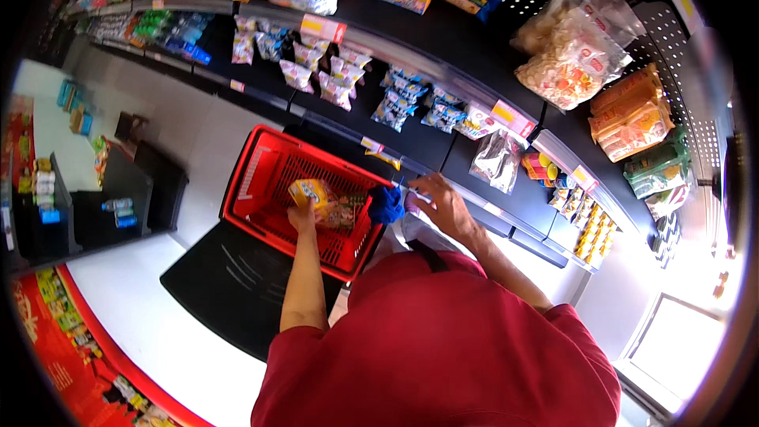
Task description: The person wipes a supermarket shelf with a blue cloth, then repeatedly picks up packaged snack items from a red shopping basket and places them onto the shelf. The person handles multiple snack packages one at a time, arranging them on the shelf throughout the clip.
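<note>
My left hand [303, 217] reaches into a red plastic shopping basket [249, 184] and grips a yellow snack package [309, 191] by its near edge. Beside it in the basket lies a darker printed package [344, 213], partly behind the yellow one. A bunched blue cloth [386, 204] hangs over the basket's right rim. My right hand [449, 209] is just right of the cloth, fingers spread and apparently holding nothing. It hovers in front of the lower shelf edge, and I cannot tell whether it touches anything.
Black shelves carry small snack bags [338, 80], blue snack packs [398, 98] and large clear bags of chips [572, 59]. A black surface [237, 284] stands below the basket. Other shelving [127, 190] is at left, and a red-edged display [71, 362] at lower left.
</note>
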A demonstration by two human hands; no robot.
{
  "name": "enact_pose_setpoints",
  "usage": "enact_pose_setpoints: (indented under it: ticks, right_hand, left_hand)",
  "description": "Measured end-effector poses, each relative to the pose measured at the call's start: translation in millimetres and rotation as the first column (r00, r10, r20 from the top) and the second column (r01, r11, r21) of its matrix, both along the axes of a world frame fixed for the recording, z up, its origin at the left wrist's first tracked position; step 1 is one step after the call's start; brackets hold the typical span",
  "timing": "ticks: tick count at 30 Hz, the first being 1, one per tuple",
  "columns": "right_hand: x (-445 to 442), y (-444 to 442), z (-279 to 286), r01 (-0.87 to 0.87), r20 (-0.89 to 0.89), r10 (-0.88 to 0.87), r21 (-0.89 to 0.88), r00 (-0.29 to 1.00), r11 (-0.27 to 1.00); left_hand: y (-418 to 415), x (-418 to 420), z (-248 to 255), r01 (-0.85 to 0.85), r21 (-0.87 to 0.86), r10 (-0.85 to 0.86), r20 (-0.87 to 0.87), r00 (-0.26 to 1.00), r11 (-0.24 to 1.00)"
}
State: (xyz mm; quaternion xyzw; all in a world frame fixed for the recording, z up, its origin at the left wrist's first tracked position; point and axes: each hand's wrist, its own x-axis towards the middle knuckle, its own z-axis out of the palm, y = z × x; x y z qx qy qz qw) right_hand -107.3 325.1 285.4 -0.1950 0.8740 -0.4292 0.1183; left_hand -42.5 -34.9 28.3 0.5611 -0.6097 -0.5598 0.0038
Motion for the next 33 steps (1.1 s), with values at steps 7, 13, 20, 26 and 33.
enact_pose_setpoints:
  ticks: [7,13,20,26,33]
  right_hand:
    - [-1.8,4.7,1.9,0.053,-0.002,-0.053,0.051,0.999,0.997]
    - [-38.4,6.5,37.7,0.104,-0.068,-0.105,-0.021,0.992,0.994]
    - [-128.3,0.3,107.8,0.211,-0.282,-0.308,-0.328,0.908,0.921]
    - [-215.6,-20.6,147.4,0.241,-0.368,-0.439,-0.475,0.82,0.846]
    - [-272.8,-40.1,131.2,0.271,-0.353,-0.471,-0.487,0.808,0.83]
  left_hand:
    - [37.4,-33.8,11.2,-0.042,0.262,0.033,0.037,0.999,0.964]
    - [46.2,-53.9,51.3,0.186,0.071,-0.146,-0.377,0.915,0.98]
    - [99.9,-184.9,261.8,0.392,-0.241,-0.439,-0.699,0.564,0.888]
    - [147.4,-305.6,368.8,0.417,-0.548,-0.652,-0.742,0.157,0.725]
    - [173.5,-361.1,376.0,0.396,-0.62,-0.709,-0.693,0.129,0.677]
